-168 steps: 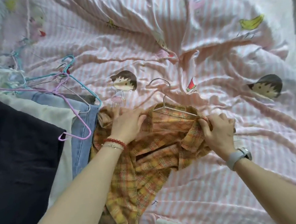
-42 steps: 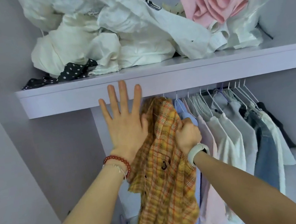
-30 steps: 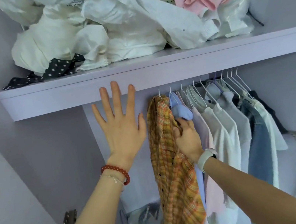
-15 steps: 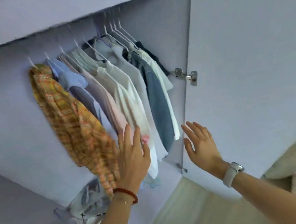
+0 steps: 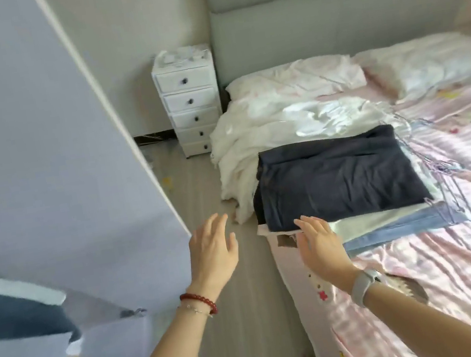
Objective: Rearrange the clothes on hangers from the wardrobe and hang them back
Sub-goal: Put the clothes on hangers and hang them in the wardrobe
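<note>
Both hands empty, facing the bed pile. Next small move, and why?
Probably reach the right hand forward onto the dark folded garment. It tops the stack on the bed, that hand hovers open at its near edge, and the left hand is open over the floor, free to help lift.

Two bare hands, a left hand (image 5: 214, 254) and a right hand (image 5: 320, 243); one folded dark navy garment (image 5: 336, 177) topping a stack; one white five-drawer plastic cabinet (image 5: 189, 102); two white pillows (image 5: 295, 79); several thin wire hangers (image 5: 440, 176), too tangled to count

Navy garment (image 5: 336, 180), pink-striped sheet (image 5: 458, 266)
</note>
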The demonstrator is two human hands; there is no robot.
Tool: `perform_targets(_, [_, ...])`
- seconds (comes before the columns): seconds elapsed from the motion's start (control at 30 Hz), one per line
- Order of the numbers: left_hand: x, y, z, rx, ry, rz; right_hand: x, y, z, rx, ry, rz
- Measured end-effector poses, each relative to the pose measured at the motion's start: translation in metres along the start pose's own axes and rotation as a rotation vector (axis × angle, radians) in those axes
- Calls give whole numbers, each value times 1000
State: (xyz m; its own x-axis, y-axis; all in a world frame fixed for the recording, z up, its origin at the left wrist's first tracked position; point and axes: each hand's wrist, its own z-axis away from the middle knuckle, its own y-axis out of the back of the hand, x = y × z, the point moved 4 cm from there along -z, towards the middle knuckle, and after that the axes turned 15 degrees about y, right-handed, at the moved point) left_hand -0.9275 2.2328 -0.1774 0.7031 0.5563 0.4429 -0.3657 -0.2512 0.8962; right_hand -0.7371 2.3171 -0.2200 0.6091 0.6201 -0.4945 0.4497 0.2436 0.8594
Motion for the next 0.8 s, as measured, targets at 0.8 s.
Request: perform_targets(0.8, [320,-322,-153,-556,-615,-512,405,97,33,366,-1273,-290])
